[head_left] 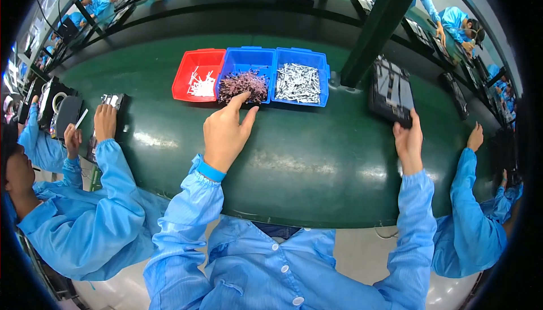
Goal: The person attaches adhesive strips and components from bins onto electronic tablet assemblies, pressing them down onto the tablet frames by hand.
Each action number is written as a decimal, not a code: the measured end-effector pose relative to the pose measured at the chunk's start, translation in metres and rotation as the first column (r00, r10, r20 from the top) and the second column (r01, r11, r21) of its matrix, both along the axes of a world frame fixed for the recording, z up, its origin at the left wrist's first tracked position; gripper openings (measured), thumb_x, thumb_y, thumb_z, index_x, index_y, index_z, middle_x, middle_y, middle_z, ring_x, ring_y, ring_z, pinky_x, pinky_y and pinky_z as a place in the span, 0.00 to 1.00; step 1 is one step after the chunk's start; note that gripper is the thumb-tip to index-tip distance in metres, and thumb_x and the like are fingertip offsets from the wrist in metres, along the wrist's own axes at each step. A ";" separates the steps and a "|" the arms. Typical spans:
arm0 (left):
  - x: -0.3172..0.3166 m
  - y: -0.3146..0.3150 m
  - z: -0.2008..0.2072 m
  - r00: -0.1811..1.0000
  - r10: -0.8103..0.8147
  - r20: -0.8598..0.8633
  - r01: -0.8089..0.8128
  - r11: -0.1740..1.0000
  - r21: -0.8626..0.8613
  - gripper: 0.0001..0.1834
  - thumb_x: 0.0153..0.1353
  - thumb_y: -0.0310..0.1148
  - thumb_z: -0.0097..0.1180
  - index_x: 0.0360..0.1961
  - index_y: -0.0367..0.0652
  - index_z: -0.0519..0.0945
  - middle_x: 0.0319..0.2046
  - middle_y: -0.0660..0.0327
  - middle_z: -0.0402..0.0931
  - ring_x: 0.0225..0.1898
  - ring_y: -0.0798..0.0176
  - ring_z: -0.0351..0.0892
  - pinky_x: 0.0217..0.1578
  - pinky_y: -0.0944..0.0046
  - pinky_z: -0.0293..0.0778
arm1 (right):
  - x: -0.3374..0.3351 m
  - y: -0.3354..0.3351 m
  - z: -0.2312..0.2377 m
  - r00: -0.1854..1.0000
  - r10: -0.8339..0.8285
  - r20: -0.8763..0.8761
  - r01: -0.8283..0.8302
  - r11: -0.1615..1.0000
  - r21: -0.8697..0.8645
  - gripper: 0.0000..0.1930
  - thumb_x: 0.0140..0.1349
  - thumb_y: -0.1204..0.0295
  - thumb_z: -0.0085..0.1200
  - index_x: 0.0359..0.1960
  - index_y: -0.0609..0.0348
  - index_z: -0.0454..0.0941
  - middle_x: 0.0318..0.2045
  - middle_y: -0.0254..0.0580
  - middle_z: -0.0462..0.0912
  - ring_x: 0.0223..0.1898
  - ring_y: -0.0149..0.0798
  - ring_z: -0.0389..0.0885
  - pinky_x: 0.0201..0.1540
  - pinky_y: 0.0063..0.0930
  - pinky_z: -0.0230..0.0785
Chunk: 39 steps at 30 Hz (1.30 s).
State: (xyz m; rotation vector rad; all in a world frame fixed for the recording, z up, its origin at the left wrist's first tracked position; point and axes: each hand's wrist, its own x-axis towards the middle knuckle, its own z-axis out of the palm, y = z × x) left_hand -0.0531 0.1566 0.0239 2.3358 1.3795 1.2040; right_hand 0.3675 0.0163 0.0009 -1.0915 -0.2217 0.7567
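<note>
My left hand [226,132] reaches to the front of the middle blue bin [247,55]. Its index fingertip is at a heap of small pinkish-brown pieces [242,84], while the thumb stands apart from it; nothing shows between them. At the right, my right hand [411,143] grips the near end of a black rectangular device [391,89] with pale panels on its upper face. The thumb and fingers close on its lower corner, partly hidden by it. Whether the device rests on the table or is slightly lifted, I cannot tell.
A red bin [180,81] with white sticks and a blue bin [326,78] with black-and-white pieces flank the middle one. A dark post [376,27] rises beside the device. Co-workers' sleeves [113,168] reach in at both sides. Another black device [454,95] lies further right.
</note>
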 end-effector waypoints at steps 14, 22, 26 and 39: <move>0.019 0.008 -0.020 0.998 -0.027 0.058 0.014 0.975 0.224 0.10 0.54 0.31 0.71 0.37 0.46 0.85 0.13 0.59 0.66 0.13 0.65 0.64 0.16 0.63 0.61 | 0.011 0.110 -0.017 0.976 -0.037 0.216 0.003 0.988 0.155 0.29 0.69 0.77 0.46 0.66 0.82 0.51 0.55 0.64 0.72 0.63 0.54 0.72 0.66 0.41 0.66; 0.021 0.010 -0.015 0.955 0.037 0.295 -0.013 0.996 -0.085 0.04 0.60 0.25 0.64 0.35 0.36 0.82 0.15 0.75 0.53 0.19 0.81 0.51 0.19 0.72 0.46 | -0.029 0.079 -0.008 0.969 0.126 0.210 -0.153 0.981 0.117 0.19 0.67 0.78 0.47 0.57 0.79 0.67 0.55 0.64 0.75 0.60 0.51 0.75 0.65 0.38 0.68; 0.020 0.012 -0.010 0.894 0.015 0.447 0.072 0.982 -0.177 0.05 0.61 0.24 0.63 0.37 0.33 0.83 0.18 0.79 0.55 0.21 0.83 0.50 0.22 0.74 0.45 | -0.038 0.071 -0.003 0.961 0.160 0.224 -0.187 0.977 0.101 0.18 0.67 0.78 0.48 0.56 0.78 0.68 0.53 0.62 0.77 0.59 0.50 0.77 0.65 0.38 0.69; 0.012 0.004 -0.012 0.659 0.064 0.750 0.266 0.912 -0.312 0.08 0.65 0.26 0.60 0.43 0.34 0.81 0.19 0.77 0.66 0.16 0.84 0.53 0.15 0.76 0.45 | -0.091 0.047 0.002 0.792 0.141 0.595 -0.210 0.976 0.048 0.11 0.66 0.78 0.54 0.48 0.66 0.77 0.36 0.40 0.83 0.35 0.27 0.80 0.38 0.20 0.73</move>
